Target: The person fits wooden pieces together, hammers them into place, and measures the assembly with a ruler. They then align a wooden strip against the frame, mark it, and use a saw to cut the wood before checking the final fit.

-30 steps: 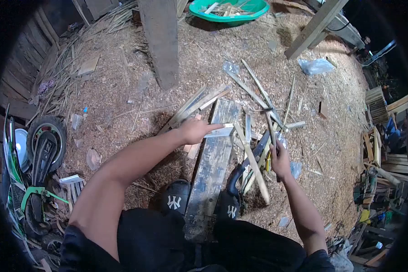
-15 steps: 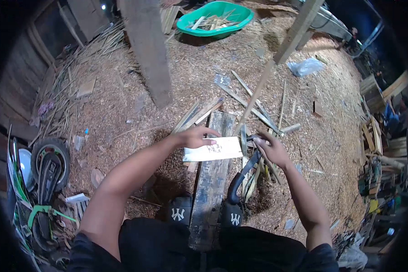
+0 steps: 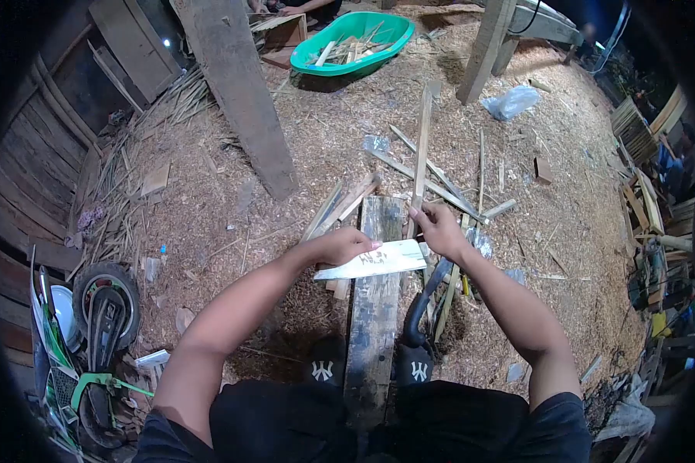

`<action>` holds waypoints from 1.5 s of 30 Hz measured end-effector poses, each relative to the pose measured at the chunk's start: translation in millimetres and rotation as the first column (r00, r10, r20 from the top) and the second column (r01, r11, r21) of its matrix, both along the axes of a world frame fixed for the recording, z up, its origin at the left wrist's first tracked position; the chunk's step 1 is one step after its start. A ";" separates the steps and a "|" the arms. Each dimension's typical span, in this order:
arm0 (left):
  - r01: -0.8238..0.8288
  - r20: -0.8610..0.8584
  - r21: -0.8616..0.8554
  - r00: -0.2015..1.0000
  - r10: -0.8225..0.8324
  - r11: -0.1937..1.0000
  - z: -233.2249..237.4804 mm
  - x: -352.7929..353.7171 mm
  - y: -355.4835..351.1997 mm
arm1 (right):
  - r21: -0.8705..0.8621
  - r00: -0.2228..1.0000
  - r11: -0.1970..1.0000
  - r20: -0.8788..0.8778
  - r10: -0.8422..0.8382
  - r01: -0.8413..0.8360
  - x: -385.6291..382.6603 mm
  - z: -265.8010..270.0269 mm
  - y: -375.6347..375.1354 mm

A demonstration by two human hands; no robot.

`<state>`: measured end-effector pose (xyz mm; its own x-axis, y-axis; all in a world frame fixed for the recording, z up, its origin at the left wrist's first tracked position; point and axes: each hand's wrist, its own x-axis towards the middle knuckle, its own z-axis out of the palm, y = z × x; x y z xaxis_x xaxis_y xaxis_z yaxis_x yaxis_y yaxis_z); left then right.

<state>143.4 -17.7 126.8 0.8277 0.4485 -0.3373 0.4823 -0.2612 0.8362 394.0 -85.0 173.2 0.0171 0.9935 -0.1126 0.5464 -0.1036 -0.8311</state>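
My left hand [image 3: 346, 247] is closed on the upper edge of a flat white piece [image 3: 374, 261] with faint markings, held above the dark, worn wooden plank [image 3: 372, 324] between my feet. A long thin wooden strip [image 3: 422, 147] rises from my right hand [image 3: 436, 229], whose thumb and fingers pinch its lower end. Beside the plank, below my right hand, lies a dark curved handle [image 3: 417, 316]. Slim wood strips [image 3: 445, 305] are next to it.
A green tub [image 3: 355, 65] of wood scraps stands at the back, near a person's arms. A wooden post [image 3: 243, 100] rises at left of centre. A motorbike wheel [image 3: 106, 309] is at the left; loose sticks [image 3: 432, 181] lie ahead on the shavings.
My right hand has closed on the wooden strip, which now stands more upright. My left hand still holds the white piece, now slightly tilted. The whole view has shifted a little.
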 end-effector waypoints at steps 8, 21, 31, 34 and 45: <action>-0.011 -0.001 0.033 1.000 0.012 0.999 6.4 2.8 0.5 | 0.087 0.997 0.995 0.055 -0.056 0.051 3.1 -11.9 1.0; 0.025 -0.015 0.086 1.000 -0.023 0.996 3.0 -3.1 6.7 | 0.110 0.996 0.991 -0.040 -0.074 0.078 -2.1 -17.7 -5.3; -0.006 -0.032 0.028 0.999 0.007 1.000 10.6 -0.8 9.3 | 0.210 0.993 0.972 -0.076 -0.092 0.106 -3.2 -17.4 -9.5; 0.000 -0.060 -0.008 0.998 0.000 1.000 14.8 -1.3 7.7 | 0.225 0.994 0.970 -0.077 -0.076 0.092 -0.3 -25.8 -8.4; -0.052 0.005 -0.067 0.999 0.053 0.996 1.9 -11.4 15.7 | -0.459 0.779 0.873 -0.604 -0.169 -0.167 -6.7 -10.1 -28.0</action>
<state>132.0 -2.1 128.7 0.8060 0.4683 -0.3621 0.4880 -0.1793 0.8542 387.4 -113.0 163.1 -0.2205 0.8125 -0.5396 -0.0592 -0.5633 -0.8241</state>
